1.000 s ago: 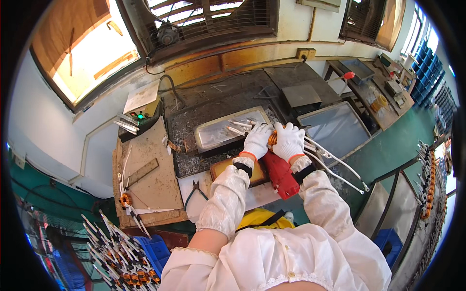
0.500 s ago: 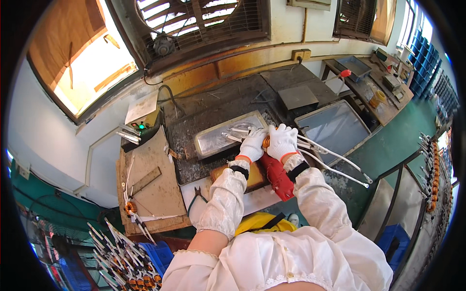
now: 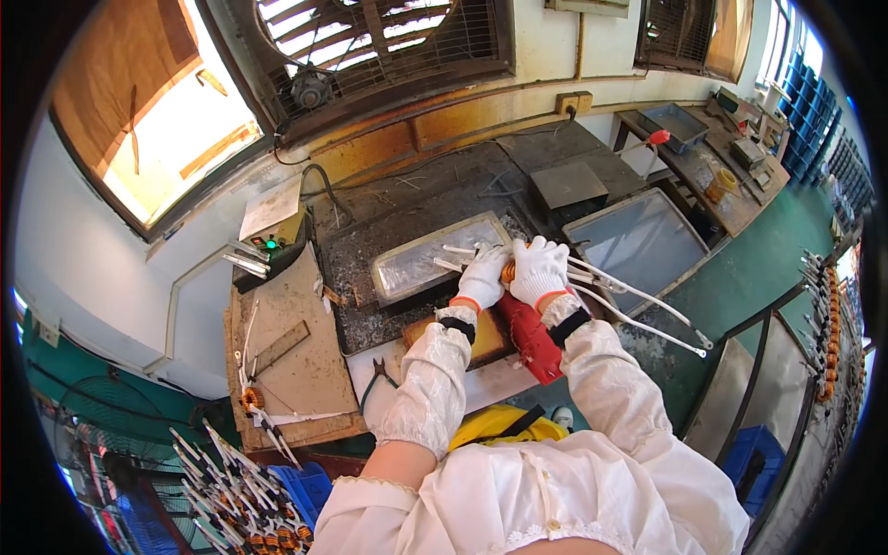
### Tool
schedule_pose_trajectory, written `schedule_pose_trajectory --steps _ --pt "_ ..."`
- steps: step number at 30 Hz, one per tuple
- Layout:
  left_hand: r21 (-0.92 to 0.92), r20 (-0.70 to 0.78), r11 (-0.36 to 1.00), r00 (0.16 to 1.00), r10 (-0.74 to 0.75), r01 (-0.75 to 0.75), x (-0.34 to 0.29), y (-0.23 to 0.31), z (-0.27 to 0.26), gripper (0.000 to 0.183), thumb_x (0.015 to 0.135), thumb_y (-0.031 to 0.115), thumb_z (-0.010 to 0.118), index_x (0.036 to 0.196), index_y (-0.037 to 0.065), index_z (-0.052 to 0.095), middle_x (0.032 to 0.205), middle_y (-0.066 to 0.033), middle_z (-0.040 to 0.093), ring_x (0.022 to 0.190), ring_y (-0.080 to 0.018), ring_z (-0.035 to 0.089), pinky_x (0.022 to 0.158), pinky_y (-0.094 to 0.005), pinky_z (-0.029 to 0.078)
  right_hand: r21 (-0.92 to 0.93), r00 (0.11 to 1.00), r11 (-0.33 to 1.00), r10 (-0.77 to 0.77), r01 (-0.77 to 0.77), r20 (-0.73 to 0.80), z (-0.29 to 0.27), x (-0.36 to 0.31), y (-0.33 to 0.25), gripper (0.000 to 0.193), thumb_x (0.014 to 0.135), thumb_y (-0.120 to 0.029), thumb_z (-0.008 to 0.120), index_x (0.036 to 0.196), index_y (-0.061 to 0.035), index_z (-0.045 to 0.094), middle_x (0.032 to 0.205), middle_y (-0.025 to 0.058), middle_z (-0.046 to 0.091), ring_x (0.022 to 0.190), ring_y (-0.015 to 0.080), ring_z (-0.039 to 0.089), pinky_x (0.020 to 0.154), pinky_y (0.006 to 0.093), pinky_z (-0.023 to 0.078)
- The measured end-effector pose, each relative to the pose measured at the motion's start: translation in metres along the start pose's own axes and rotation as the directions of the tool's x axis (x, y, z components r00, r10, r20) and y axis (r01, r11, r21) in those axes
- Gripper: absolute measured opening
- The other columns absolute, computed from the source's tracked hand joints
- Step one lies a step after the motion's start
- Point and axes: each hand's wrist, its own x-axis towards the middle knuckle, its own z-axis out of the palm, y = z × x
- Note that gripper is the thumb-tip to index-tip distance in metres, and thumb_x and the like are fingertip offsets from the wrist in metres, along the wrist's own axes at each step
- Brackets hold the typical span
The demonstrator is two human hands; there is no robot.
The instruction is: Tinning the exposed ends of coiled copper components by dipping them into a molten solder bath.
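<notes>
Both my hands wear white knitted gloves with orange cuffs. Between them is a coil wound with orange-copper wire, mostly covered by the fingers. My left hand is closed around its left side, and my right hand grips it from the right. Short white lead ends point left from the coil over a rectangular metal pan with a shiny silver surface. Whether they touch that surface I cannot tell. Long white sleeved leads with metal tips stretch out to the right. Below my wrists lies a red object.
Pliers lie beside my left forearm. A control box with a green light stands left of the pan. A shallow grey-framed tray sits right. Bundled coils fill the lower left; more coils line a rack at right.
My hands and the coil stay almost in place. The short lead ends over the pan look slightly shifted.
</notes>
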Motion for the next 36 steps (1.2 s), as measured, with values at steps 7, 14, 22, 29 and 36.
schedule_pose_trajectory --steps 7,14,22,29,36 --pt "0.013 0.008 1.000 1.000 0.002 -0.002 -0.0002 0.0016 -0.0006 0.057 0.074 0.005 0.059 0.131 0.009 0.051 0.139 -0.0122 0.049 0.134 -0.0277 0.040 0.117 -0.0396 0.024 -0.002 1.000 1.000 0.000 0.000 -0.013 0.0007 0.0001 -0.0001 0.039 0.068 -0.027 0.070 0.102 -0.0121 0.061 0.097 0.0156 0.058 0.091 0.0326 0.059 0.081 0.0455 0.037" --pt "0.038 -0.028 0.999 0.999 0.038 -0.037 -0.0011 -0.0031 0.0032 0.057 0.073 0.004 0.059 0.130 0.008 0.051 0.138 -0.0124 0.050 0.134 -0.0282 0.040 0.117 -0.0402 0.024 -0.004 1.000 1.000 -0.010 0.010 -0.022 0.0016 -0.0004 -0.0008 0.042 0.066 -0.028 0.072 0.104 -0.0133 0.060 0.097 0.0155 0.057 0.090 0.0322 0.058 0.080 0.0453 0.038" --pt "0.024 -0.049 0.999 0.998 0.040 -0.039 -0.0001 -0.0048 0.0058 0.056 0.073 0.004 0.058 0.129 0.008 0.052 0.137 -0.0127 0.050 0.133 -0.0285 0.041 0.116 -0.0395 0.025 -0.006 0.999 1.000 -0.012 0.012 -0.038 0.0023 -0.0002 0.0002 0.041 0.067 -0.026 0.070 0.104 -0.0130 0.060 0.097 0.0157 0.057 0.090 0.0321 0.058 0.080 0.0453 0.037" --pt "0.003 -0.045 1.000 0.999 0.026 -0.026 -0.0020 -0.0013 0.0029 0.054 0.074 0.005 0.059 0.128 0.008 0.053 0.137 -0.0128 0.050 0.133 -0.0288 0.041 0.115 -0.0389 0.027 0.028 0.998 0.999 -0.013 0.015 -0.055 -0.0017 -0.0020 -0.0009 0.032 0.070 -0.023 0.068 0.098 -0.0104 0.061 0.094 0.0165 0.057 0.089 0.0333 0.057 0.081 0.0453 0.036" --pt "-0.006 -0.044 1.000 0.999 0.006 -0.006 -0.0022 0.0009 0.0025 0.051 0.075 0.007 0.058 0.126 0.008 0.054 0.137 -0.0128 0.050 0.133 -0.0284 0.041 0.114 -0.0381 0.028 0.031 0.997 0.999 -0.015 0.017 -0.077 -0.0017 -0.0034 -0.0007 0.030 0.070 -0.023 0.067 0.097 -0.0108 0.061 0.092 0.0159 0.056 0.089 0.0329 0.057 0.080 0.0454 0.036"
